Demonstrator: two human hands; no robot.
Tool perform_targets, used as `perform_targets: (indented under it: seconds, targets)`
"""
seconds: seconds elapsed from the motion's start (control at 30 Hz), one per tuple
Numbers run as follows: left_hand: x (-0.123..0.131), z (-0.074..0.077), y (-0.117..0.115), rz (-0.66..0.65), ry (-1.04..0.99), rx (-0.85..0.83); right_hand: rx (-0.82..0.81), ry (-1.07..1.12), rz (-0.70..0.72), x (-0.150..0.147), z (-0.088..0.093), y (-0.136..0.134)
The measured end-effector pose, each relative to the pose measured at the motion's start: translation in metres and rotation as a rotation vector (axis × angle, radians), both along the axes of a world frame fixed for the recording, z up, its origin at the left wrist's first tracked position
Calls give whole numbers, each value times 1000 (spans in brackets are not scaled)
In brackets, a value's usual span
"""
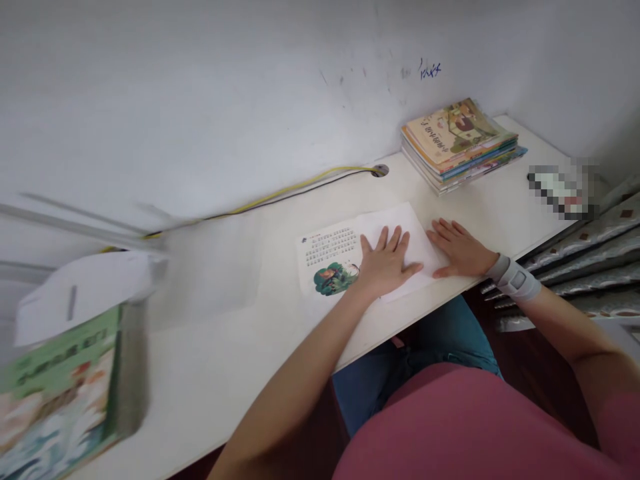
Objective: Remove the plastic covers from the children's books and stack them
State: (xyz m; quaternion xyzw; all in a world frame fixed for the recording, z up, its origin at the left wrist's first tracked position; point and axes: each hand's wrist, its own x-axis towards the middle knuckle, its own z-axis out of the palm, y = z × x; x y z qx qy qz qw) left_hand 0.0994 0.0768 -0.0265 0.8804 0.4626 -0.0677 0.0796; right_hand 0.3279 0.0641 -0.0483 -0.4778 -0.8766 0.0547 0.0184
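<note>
Booklet [327,248] on desk [213,377], books [457,133] either side

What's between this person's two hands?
In the head view, a white part of the paper lies between the left hand and right hand.

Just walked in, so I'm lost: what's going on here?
Someone's left hand lies spread on the open pages, partly covering them. The right hand is palm down at their right edge. A book stack sits farther back to the right; a green book is off left on the desk.
</note>
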Motion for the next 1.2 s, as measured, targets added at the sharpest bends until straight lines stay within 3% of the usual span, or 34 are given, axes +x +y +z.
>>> perform_targets:
  seconds: [0.3, 0.53, 0.73, 0.83, 0.97, 1.03, 1.2]
  targets:
    - [8, 3, -2, 24, 8, 2, 7, 6, 3, 1, -2, 0]
    - [20, -5, -7, 42, -56, 26, 15, -13, 11, 1, -2, 1]
    - [23, 3, -7, 54, -100, -1, 38, -11, 27, 5, -6, 1]
    - [-6, 2, -4, 95, -219, 25, 48, -25, 33, 7, -8, 2]
    - [-75, -13, -8, 359, -316, 137, 76, -43, 36, 8, -10, 2]
    - [-105, -22, -16, 429, -334, 181, 74, -55, 28, 7, -11, 1]
    - [-140, -32, -46, 454, -382, 228, 30, -69, 11, 2, -7, 4]
